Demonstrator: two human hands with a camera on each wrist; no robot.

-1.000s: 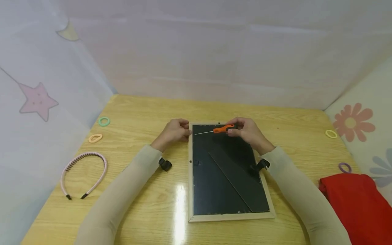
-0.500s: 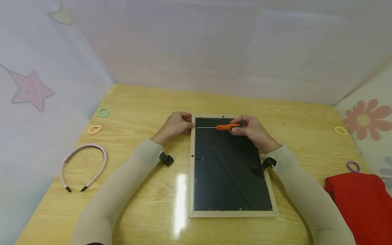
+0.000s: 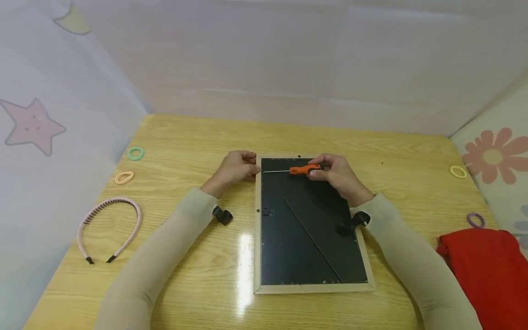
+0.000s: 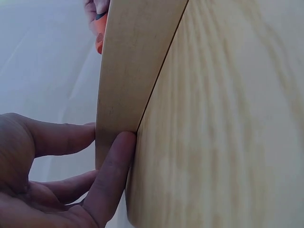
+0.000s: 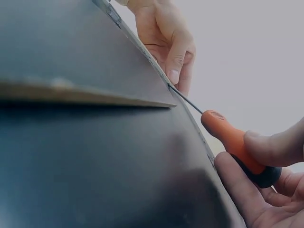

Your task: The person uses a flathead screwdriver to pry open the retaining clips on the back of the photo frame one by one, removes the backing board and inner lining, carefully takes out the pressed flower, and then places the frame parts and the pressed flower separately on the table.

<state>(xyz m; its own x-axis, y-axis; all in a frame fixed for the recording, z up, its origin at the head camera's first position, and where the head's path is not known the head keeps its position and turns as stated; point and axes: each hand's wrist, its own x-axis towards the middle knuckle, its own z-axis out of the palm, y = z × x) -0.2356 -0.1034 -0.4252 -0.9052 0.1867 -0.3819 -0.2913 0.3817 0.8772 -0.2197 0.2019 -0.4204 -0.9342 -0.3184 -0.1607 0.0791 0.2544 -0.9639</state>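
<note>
A picture frame [image 3: 313, 288] with a pale wooden rim lies face down, its black backing board [image 3: 305, 261] upward. A stand leg [image 3: 312, 239] runs diagonally across that board. My left hand [image 3: 235, 170] pinches the frame's upper left corner; in the left wrist view the thumb [image 4: 66, 137] is at its top edge and a finger [image 4: 116, 166] presses its side. Between right thumb and fingers, my right hand [image 3: 337, 178] holds a screwdriver [image 3: 300, 169] with an orange and black handle. Its shaft [image 5: 187, 99] lies nearly flat, tip at the rim's inner left edge, close to my left thumb.
On the wooden table's left are a pink headband [image 3: 138, 220], an orange hair tie [image 3: 124, 178] and a green one [image 3: 135, 153]. At right lie a yellow hair tie [image 3: 458, 172], a purple one [image 3: 475, 220] and red cloth [image 3: 482, 261]. Patterned sheets [image 3: 264, 59] enclose the table.
The screwdriver's handle has come down toward me, so its shaft now runs almost parallel to the frame's top edge. My left hand keeps its hold on the corner. The head view has shifted slightly.
</note>
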